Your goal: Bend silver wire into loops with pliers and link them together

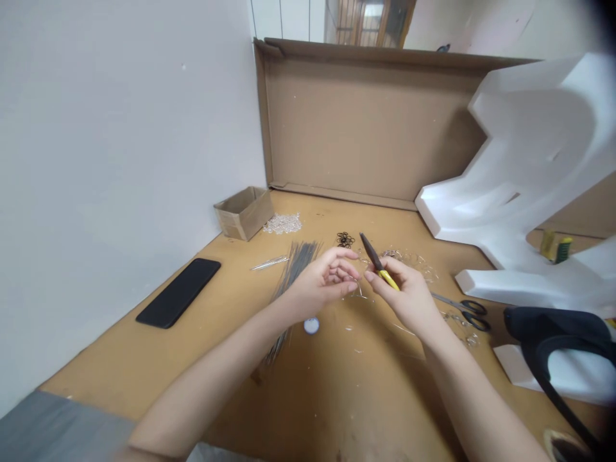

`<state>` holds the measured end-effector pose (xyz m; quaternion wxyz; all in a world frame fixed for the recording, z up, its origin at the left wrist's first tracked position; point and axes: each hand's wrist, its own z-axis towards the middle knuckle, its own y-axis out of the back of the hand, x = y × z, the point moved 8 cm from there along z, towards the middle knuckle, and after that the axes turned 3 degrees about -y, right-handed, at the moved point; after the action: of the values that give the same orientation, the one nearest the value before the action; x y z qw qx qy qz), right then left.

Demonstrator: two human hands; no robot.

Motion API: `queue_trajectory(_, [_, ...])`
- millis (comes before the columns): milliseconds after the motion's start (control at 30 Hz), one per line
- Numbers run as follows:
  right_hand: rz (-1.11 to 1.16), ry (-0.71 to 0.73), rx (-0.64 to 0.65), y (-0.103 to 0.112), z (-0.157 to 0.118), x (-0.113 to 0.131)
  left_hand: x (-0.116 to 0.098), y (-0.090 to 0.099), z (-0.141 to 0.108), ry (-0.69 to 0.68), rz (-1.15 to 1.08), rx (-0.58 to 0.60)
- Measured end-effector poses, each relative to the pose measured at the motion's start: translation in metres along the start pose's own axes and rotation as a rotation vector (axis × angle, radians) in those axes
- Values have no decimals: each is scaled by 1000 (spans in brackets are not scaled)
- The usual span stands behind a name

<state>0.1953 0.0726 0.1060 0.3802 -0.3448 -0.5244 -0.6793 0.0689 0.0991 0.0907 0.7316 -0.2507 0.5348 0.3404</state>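
My right hand (409,292) is closed around pliers (373,253) with dark jaws and yellow handles, the jaws pointing up and away. Facing it, my left hand (332,276) has curled fingers, its thumb close to the lower fingertips. Thin bent wire (360,292) shows by those fingertips; what they pinch is too fine to make out. Behind the hands lie small black rings (344,240). A bundle of straight grey wires (293,273) lies under and beside my left forearm. Coiled thin wire pieces (416,263) rest past my right hand.
Scissors (469,309) lie right of my right wrist, near small metal bits (464,333). Leftward are a black phone (179,293), a small cardboard box (244,213) and clear beads (283,223). White foam (529,160) stands on the right; a round white disc (311,325) is near the front.
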Motion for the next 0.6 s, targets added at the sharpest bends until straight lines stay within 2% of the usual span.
queue_trajectory(167, [122, 0, 108, -11, -1, 3, 3, 4, 3, 73, -3, 45])
queue_trajectory(333, [221, -34, 157, -21, 2, -2, -3, 18, 4, 99, -114, -22])
queue_trajectory(467, [264, -62, 125, -24, 4, -11, -2, 25, 6, 77, -239, -64])
queue_trajectory(600, [320, -80, 194, -31, 5, -21, 8, 39, 9, 59, -392, -199])
